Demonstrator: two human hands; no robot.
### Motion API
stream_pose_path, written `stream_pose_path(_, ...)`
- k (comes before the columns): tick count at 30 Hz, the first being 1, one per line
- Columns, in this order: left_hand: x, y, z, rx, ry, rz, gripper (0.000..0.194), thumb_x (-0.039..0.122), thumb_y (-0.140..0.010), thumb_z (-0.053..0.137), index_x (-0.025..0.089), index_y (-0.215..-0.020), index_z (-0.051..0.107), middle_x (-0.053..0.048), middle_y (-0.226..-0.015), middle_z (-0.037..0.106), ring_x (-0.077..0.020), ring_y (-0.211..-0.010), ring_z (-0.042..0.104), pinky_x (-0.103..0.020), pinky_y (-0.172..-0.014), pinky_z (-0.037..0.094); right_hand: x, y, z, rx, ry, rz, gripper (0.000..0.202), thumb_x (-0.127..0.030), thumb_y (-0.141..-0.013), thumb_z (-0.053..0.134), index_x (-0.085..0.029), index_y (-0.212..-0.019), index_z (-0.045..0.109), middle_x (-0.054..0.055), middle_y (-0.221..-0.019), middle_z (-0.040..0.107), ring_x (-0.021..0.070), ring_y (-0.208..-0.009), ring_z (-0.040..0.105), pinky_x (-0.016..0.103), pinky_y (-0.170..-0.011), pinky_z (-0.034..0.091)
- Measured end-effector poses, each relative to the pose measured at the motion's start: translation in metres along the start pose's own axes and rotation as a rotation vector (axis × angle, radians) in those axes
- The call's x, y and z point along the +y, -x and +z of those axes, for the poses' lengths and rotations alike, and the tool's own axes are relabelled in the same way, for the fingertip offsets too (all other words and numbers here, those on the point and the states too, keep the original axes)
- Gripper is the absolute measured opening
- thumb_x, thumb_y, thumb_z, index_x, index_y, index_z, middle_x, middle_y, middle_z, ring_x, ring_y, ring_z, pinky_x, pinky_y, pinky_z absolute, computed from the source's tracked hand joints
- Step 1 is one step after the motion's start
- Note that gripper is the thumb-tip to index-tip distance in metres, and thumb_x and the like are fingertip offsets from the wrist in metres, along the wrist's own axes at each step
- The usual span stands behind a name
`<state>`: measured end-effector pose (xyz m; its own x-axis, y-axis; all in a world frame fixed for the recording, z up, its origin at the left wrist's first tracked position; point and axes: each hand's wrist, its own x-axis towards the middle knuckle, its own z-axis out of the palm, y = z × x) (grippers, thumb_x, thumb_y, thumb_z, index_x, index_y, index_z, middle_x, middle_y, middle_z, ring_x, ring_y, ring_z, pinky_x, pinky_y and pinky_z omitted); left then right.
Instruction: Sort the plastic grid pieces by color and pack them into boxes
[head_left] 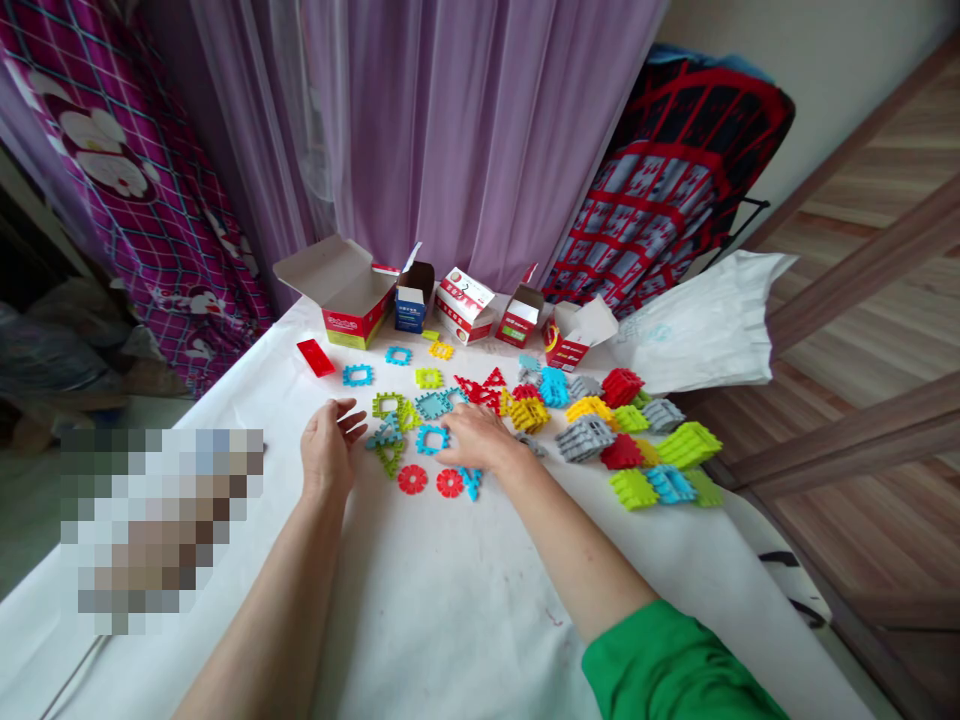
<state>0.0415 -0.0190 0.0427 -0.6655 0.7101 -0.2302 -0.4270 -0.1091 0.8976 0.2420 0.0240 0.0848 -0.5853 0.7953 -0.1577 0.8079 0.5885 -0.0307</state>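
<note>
My left hand [330, 447] hovers at the left edge of the pieces, palm turned inward, fingers stretched and slightly apart, holding nothing. Across from it, my right hand [477, 437] has its fingertips and thumb at the right edge of a blue square frame building piece [433, 440]; its grip is partly hidden. Between the hands lie a yellow-green frame piece [387, 405], a pale blue piece [433, 405] and a green triangle piece [390, 460]. Two red round pieces [412, 480] sit closer to me, with a small blue piece [471, 484] beside them.
Several opened small boxes [360, 328] stand along the back of the white-covered table [450, 600]. Stacks of coloured pieces [585, 438] fill the right side, near a white bag [697, 325]. A red tray-like piece [315, 358] lies at left. A blurred-out object [165, 530] is further left.
</note>
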Motion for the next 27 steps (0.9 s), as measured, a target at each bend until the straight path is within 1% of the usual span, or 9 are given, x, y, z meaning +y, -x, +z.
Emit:
stream_pose_path(4,0.002,0.0,0.002,0.008,-0.009,-0.005,0.018,0.035,-0.074,0.054,0.018,-0.077,0.061,-0.004,-0.094,0.066,-0.0126,-0.071,0.065,-0.023,-0.059,0.05,-0.005,0.002,0.003,0.051,-0.006,-0.01,0.049,-0.048,-0.078,0.069,-0.019,-0.116,0.066,0.012,-0.12,0.064,0.0287,-0.113,0.057,0.038,-0.096,0.045)
stream_pose_path(7,0.002,0.0,0.003,0.005,-0.02,-0.006,0.017,0.034,-0.074,0.054,0.019,-0.077,0.061,-0.004,-0.093,0.066,-0.0124,-0.07,0.064,-0.023,-0.058,0.051,-0.005,0.0,0.007,0.066,-0.043,-0.071,0.045,-0.042,-0.081,0.067,-0.021,-0.121,0.064,0.009,-0.122,0.064,0.0265,-0.115,0.056,0.038,-0.098,0.044)
stream_pose_path(9,0.002,-0.001,0.002,-0.001,-0.025,-0.004,0.016,0.033,-0.074,0.055,0.019,-0.078,0.061,-0.004,-0.093,0.066,-0.0124,-0.071,0.064,-0.023,-0.058,0.051,-0.005,-0.002,0.01,0.071,-0.047,-0.073,0.042,-0.04,-0.083,0.065,-0.022,-0.121,0.063,0.008,-0.12,0.066,0.0259,-0.114,0.057,0.038,-0.097,0.044)
stream_pose_path(14,0.001,-0.002,0.001,0.001,-0.037,0.004,0.016,0.034,-0.073,0.055,0.02,-0.077,0.061,-0.004,-0.093,0.066,-0.013,-0.073,0.065,-0.021,-0.057,0.051,-0.008,0.002,0.012,0.131,-0.059,-0.009,0.044,-0.047,-0.083,0.064,-0.022,-0.119,0.062,0.009,-0.115,0.068,0.026,-0.111,0.06,0.037,-0.093,0.046)
stream_pose_path(16,0.001,-0.001,0.001,-0.001,-0.037,0.004,0.015,0.033,-0.072,0.056,0.02,-0.076,0.061,-0.004,-0.093,0.066,-0.013,-0.073,0.065,-0.022,-0.058,0.051,-0.007,0.008,0.008,0.18,-0.095,0.048,0.045,-0.048,-0.082,0.065,-0.022,-0.119,0.06,0.008,-0.115,0.068,0.0249,-0.11,0.061,0.036,-0.093,0.046)
stream_pose_path(18,0.001,0.0,0.002,0.0,-0.032,-0.003,0.013,0.031,-0.072,0.057,0.02,-0.076,0.062,-0.004,-0.093,0.066,-0.0127,-0.073,0.065,-0.022,-0.059,0.052,0.0,0.016,0.0,0.23,-0.136,0.115,0.045,-0.047,-0.082,0.067,-0.023,-0.119,0.059,0.007,-0.115,0.069,0.024,-0.11,0.061,0.035,-0.093,0.045)
stream_pose_path(21,0.002,0.002,0.003,0.01,-0.02,-0.021,0.014,0.031,-0.074,0.055,0.019,-0.075,0.063,-0.004,-0.093,0.066,-0.0122,-0.071,0.065,-0.022,-0.059,0.052,0.029,0.027,-0.022,0.289,-0.185,0.273,0.045,-0.046,-0.082,0.067,-0.022,-0.119,0.058,0.008,-0.114,0.07,0.0233,-0.109,0.063,0.034,-0.093,0.045)
stream_pose_path(24,0.003,0.002,0.005,0.019,-0.01,-0.041,0.014,0.03,-0.076,0.055,0.018,-0.075,0.063,-0.004,-0.093,0.067,-0.0117,-0.07,0.065,-0.021,-0.057,0.051,0.077,0.03,-0.047,0.338,-0.189,0.544,0.052,-0.052,-0.083,0.064,-0.021,-0.124,0.057,0.009,-0.117,0.07,0.0249,-0.11,0.064,0.034,-0.091,0.047)
stream_pose_path(27,0.003,0.0,0.007,0.019,-0.006,-0.063,0.013,0.029,-0.076,0.055,0.018,-0.074,0.063,-0.003,-0.093,0.066,-0.0111,-0.07,0.064,-0.02,-0.057,0.051,0.127,0.024,-0.062,0.287,-0.135,0.782,0.057,-0.057,-0.082,0.063,-0.02,-0.126,0.058,0.012,-0.122,0.069,0.0286,-0.115,0.063,0.036,-0.092,0.047)
